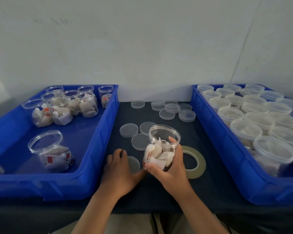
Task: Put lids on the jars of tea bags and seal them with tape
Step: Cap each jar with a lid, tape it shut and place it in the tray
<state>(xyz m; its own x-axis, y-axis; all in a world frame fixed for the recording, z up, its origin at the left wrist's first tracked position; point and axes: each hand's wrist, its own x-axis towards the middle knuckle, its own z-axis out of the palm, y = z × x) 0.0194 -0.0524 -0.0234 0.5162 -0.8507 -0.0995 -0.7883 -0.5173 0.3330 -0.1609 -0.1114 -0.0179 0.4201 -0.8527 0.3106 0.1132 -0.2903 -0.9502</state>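
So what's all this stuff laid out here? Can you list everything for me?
Left bin: one, blue, left of table.
Open jars: roughly ten, clear, holding tea bags, no lids, in left bin.
Right bin: one, blue, right of table.
Lidded jars: many, clear with lids on, packed in right bin.
Loose lids: about ten, clear, on dark table between bins.
Tape roll: one, pale, near right hand.
Held jar: one, clear, tea bags inside, unlidded.
Left hand: over a lid.
Right hand: grip around held jar.
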